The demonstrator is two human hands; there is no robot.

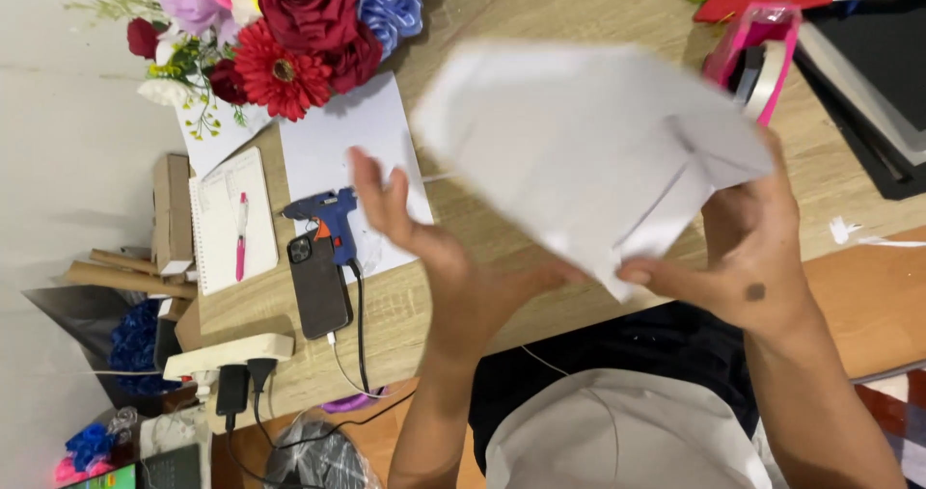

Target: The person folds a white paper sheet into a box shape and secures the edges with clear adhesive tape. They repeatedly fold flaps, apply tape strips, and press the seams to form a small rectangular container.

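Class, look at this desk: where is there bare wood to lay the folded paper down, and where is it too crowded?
Bare wood shows between the white sheet and the pink tape dispenser, though the folded paper hides much of it. The desk's left end is crowded: glue gun, phone, notebook, flowers.

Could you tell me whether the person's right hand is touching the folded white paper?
Touching: the head view shows the right hand gripping the folded white paper at its lower right edge.
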